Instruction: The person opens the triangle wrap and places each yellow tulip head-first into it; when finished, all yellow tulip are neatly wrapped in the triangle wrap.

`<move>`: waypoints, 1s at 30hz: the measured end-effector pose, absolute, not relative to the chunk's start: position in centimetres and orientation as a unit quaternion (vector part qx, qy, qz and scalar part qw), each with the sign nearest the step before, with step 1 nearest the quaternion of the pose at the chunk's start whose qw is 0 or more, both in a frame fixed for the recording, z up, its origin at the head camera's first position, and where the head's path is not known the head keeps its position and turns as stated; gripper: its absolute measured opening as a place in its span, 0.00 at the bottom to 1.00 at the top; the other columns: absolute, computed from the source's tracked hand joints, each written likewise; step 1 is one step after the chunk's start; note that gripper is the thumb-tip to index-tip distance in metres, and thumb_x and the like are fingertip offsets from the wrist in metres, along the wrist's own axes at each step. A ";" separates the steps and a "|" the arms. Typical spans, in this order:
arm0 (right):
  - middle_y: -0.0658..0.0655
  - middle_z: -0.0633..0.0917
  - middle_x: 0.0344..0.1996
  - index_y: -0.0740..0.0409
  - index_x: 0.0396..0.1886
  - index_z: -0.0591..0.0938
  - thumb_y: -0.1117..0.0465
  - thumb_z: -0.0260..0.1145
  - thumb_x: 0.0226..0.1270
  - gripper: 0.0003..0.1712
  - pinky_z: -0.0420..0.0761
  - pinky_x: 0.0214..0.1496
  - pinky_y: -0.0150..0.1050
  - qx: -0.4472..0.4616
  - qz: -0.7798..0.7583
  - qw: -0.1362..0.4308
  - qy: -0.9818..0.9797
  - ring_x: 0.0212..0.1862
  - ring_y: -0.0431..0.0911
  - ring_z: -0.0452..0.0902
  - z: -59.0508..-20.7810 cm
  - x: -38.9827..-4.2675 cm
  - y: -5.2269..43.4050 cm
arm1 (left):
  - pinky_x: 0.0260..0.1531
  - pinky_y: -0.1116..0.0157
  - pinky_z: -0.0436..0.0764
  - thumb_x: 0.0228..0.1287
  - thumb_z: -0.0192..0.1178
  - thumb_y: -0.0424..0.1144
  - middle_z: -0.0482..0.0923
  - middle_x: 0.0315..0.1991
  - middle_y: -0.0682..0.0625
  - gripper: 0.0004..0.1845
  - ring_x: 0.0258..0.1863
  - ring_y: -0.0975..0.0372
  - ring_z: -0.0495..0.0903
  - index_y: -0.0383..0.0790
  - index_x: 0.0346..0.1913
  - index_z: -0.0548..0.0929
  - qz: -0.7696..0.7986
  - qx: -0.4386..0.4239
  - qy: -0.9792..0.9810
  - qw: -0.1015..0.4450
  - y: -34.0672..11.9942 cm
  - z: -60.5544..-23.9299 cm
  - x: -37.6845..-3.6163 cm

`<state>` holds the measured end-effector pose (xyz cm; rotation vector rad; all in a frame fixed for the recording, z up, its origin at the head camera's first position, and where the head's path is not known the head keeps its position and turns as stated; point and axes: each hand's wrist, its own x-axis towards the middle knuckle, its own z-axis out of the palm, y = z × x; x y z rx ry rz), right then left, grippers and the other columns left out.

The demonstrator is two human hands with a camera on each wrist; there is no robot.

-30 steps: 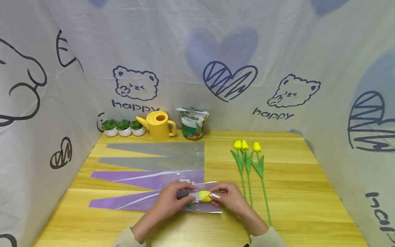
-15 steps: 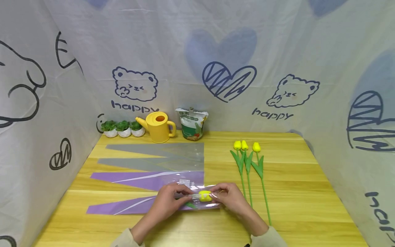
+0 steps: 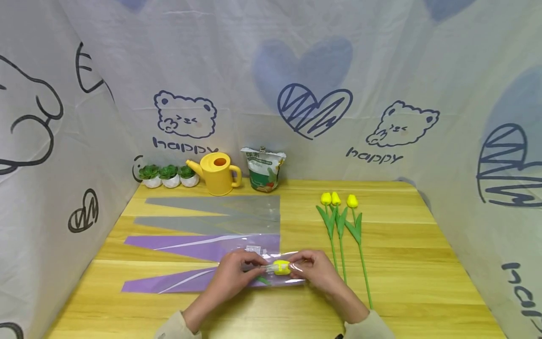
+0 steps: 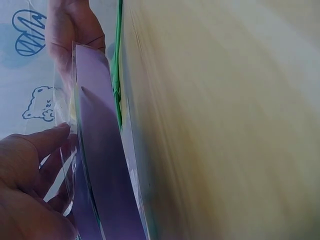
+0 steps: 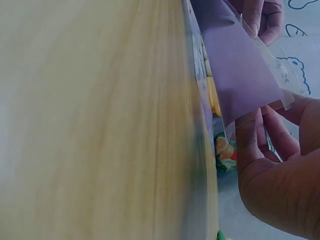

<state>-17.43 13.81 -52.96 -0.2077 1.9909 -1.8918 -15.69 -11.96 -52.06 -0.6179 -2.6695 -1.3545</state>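
In the head view, a purple and clear flower sleeve (image 3: 169,281) lies lengthwise over the table's near part, with a yellow tulip (image 3: 281,268) showing in its clear wide end. My left hand (image 3: 234,274) pinches the sleeve just left of the tulip's head, beside a bit of green leaf. My right hand (image 3: 316,274) pinches the sleeve's wide end, fingertips right at the bloom. Seen from the left wrist, the sleeve (image 4: 102,130) stands edge-up between both hands. The right wrist view shows its purple side (image 5: 240,65), with the thumb and fingers holding its end. Most of the stem is hidden.
Another purple sleeve (image 3: 182,242) and two grey sleeves (image 3: 182,202) lie behind. Three yellow tulips (image 3: 340,221) rest on the right. Along the back stand small potted succulents (image 3: 170,176), a yellow watering can (image 3: 219,174) and a clipped white and green bag (image 3: 264,172).
The sleeve's clear end has narrowed and curved round the tulip, and its label has turned edge-on. Its tapered end has dipped slightly toward me. Both hands have stayed nearly in place.
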 end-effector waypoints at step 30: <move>0.68 0.88 0.46 0.72 0.53 0.84 0.68 0.69 0.71 0.15 0.88 0.47 0.35 -0.071 -0.621 0.168 0.762 0.44 0.52 0.88 -52.9 -17.9 16.3 | 0.43 0.66 0.85 0.56 0.77 0.36 0.91 0.38 0.57 0.08 0.37 0.67 0.87 0.50 0.39 0.93 -0.412 -0.231 -0.881 0.023 -12.0 -52.4 -16.0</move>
